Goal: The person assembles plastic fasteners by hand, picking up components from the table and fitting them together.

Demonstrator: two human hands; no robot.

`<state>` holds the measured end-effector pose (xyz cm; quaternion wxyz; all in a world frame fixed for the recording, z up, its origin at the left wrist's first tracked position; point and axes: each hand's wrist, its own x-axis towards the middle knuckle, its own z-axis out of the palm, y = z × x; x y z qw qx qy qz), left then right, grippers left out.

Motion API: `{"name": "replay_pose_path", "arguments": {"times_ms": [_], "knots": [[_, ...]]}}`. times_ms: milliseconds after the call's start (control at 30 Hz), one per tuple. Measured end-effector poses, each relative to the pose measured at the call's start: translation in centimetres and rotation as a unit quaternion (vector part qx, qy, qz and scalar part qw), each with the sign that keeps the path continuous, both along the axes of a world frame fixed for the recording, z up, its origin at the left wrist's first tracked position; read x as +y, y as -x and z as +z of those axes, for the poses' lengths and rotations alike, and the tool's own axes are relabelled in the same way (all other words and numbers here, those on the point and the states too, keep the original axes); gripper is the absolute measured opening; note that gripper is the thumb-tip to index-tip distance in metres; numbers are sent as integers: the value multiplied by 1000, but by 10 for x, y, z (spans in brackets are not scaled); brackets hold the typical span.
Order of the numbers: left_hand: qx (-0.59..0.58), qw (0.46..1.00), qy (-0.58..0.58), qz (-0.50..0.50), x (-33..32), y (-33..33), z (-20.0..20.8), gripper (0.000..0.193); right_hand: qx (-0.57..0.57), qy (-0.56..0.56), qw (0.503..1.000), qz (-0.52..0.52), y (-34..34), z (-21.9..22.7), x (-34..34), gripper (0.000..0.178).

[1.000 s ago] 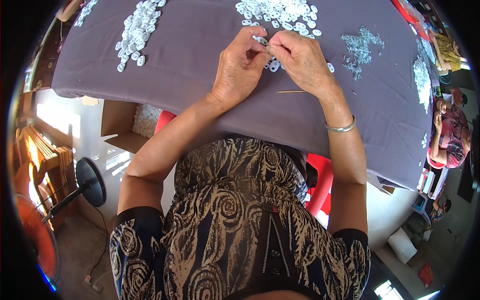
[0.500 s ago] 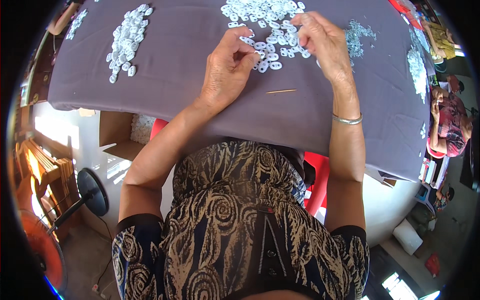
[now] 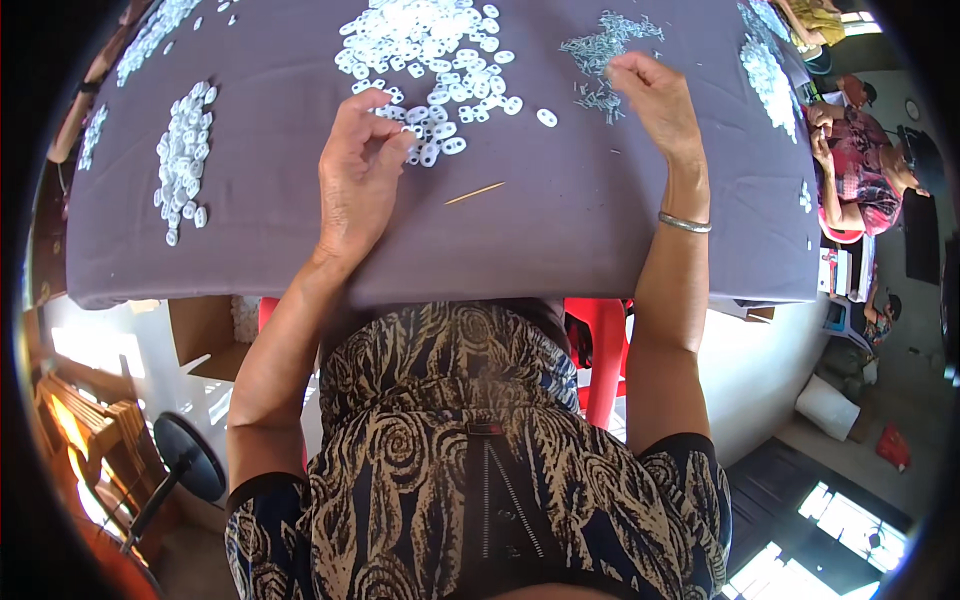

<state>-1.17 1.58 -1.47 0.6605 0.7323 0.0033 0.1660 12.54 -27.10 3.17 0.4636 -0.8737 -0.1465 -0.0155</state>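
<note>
My left hand (image 3: 358, 175) is raised over the table with thumb and forefinger closed on a small white oval plastic piece, only partly visible at the fingertips. Just beyond it spreads a large heap of white two-holed oval pieces (image 3: 410, 40). My right hand (image 3: 658, 108), a metal bangle on its wrist, has its fingers pinched together at the near right side of a pile of tiny thin metal pins (image 3: 598, 50). Whatever those fingertips hold is too small to make out. Nearer to me, a thin wooden stick (image 3: 475, 193) lies between the hands.
A dark grey cloth (image 3: 530, 240) covers the table. Another heap of white pieces (image 3: 183, 160) lies to the left, and one loose piece (image 3: 546, 118) rests near the middle. At the far right, a person (image 3: 860, 165) sits beside a pale pile (image 3: 768, 85).
My right hand has moved from above the white pieces to the metal pins on the right. My left hand keeps its pinch. The whole view has shifted.
</note>
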Motion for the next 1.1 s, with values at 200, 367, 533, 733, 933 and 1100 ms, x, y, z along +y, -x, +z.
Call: {"name": "replay_pose_path", "arguments": {"times_ms": [200, 367, 533, 733, 933, 1100], "knots": [[-2, 1000, 29, -10, -1, 1, -1, 35, 43, 28, 998, 46, -2, -13, -21, 9], [10, 1000, 25, -8, 1, 1, 0, 36, 65, 62, 995, 46, 8, -3, 0, 8], [-9, 1000, 15, -11, 0, -1, -1, 35, -20, 96, 994, 55, 8, -13, 7, 9], [-1, 1000, 12, -5, 1, 2, 2, 34, -88, 103, 989, 51, 14, -13, 24, 10], [10, 1000, 15, -6, 1, 3, 2, 33, -4, 83, 989, 124, 24, -8, 32, 12], [6, 1000, 11, -5, -1, 2, 4, 33, -46, 118, 978, 166, 27, -7, 39, 11]]}}
